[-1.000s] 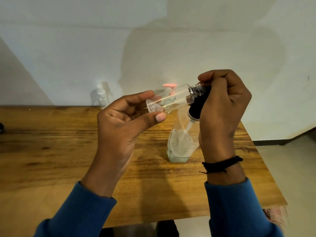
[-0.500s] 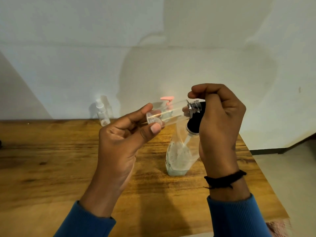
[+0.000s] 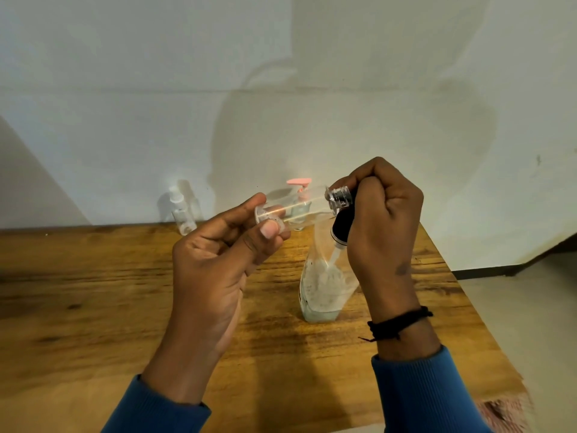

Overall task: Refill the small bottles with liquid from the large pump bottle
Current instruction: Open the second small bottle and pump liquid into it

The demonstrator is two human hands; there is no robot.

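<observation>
A small clear bottle (image 3: pixel 299 207) lies level in the air above the table. My left hand (image 3: pixel 215 276) pinches its base between thumb and fingers. My right hand (image 3: pixel 384 220) is curled round a black pump head (image 3: pixel 342 226) whose white tube points down, and its fingertips are at the small bottle's threaded neck. Right behind and below stands a large clear bottle (image 3: pixel 324 285) with no top on it and a little pale liquid at its bottom.
The wooden table (image 3: pixel 93 292) ends at a white wall. A bottle with a pink pump (image 3: pixel 298 182) stands at the wall behind the held bottle. Another small capped bottle (image 3: pixel 182 214) stands at the back left. The table's right edge drops to the floor (image 3: pixel 515 307).
Both hands and the small bottle sit lower in view than a second ago, nearer the large bottle. The bottle has levelled out a little. Both holds are the same.
</observation>
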